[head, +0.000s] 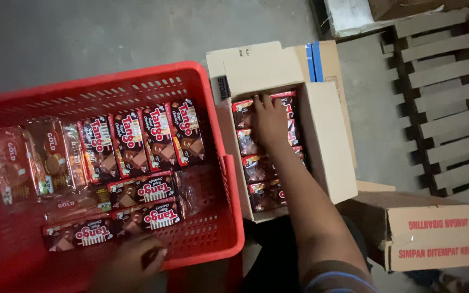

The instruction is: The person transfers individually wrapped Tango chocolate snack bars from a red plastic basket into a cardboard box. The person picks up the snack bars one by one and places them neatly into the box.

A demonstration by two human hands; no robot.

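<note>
Reaching forward with the arm nearly straight, the right hand (270, 120) lies palm-down, fingers spread, on the dark red snack packets (256, 168) stacked in the open cardboard box (327, 146). The left hand (137, 259) rests at the near rim of the red plastic crate (213, 228), fingers loosely curled, touching a wafer packet (85, 234) inside.

Crate (221, 163) of snack packs (137, 141) on the left; open carton (327, 141) of packs just right; closed box (438, 236) beyond.
</note>
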